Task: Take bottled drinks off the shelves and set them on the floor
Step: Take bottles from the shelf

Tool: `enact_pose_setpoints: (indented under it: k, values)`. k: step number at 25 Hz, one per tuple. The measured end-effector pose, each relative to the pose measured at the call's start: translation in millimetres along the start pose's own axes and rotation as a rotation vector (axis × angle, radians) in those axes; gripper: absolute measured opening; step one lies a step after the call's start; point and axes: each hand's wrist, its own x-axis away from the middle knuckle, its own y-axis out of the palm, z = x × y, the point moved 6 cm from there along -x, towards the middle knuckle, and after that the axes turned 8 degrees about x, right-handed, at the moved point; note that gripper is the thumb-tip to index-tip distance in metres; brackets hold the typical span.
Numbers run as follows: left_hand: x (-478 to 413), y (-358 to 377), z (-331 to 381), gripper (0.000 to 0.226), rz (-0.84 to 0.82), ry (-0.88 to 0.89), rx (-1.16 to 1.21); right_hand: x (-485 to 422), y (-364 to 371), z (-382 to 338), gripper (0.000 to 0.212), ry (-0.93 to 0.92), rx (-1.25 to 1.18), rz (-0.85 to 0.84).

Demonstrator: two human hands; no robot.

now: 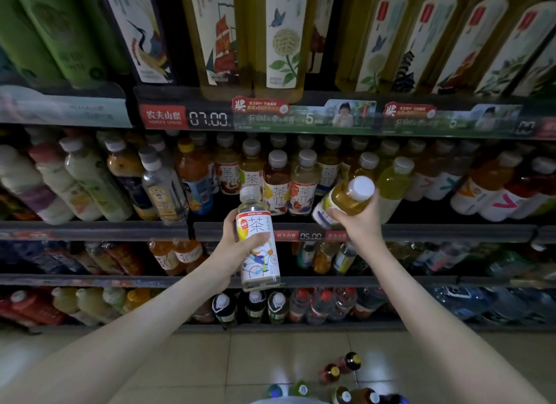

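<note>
Left hand [237, 247] fingers wrap pale bottle [259, 244] mid-label; right hand [359, 223] fingers grip amber bottle [346, 197]. Full, rigid, probably slick; hold at the label.

Tea bottles [261, 262] in both hands [231, 241]

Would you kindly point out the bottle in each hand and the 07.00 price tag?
Left-hand bottle [260, 262], head view, white label.
Right-hand bottle [350, 198], head view, amber body.
07.00 price tag [208, 118], head view, the digits.

Two hands [231, 242] [362, 224], two held bottles [261, 262] [349, 197]
</note>
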Motion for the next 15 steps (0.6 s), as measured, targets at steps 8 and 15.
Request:
enact_pose_setpoints:
  k: [8, 15]
  values:
    - [-28, 24, 4, 0.083, 0.043, 0.049, 0.038, -50, 25, 14, 0.077, -0.228, 0.179, -0.187]
    - [-40, 33, -2, 0.085, 0.06, 0.046, 0.026, -66, 33, 18, 0.078, -0.293, 0.315, -0.223]
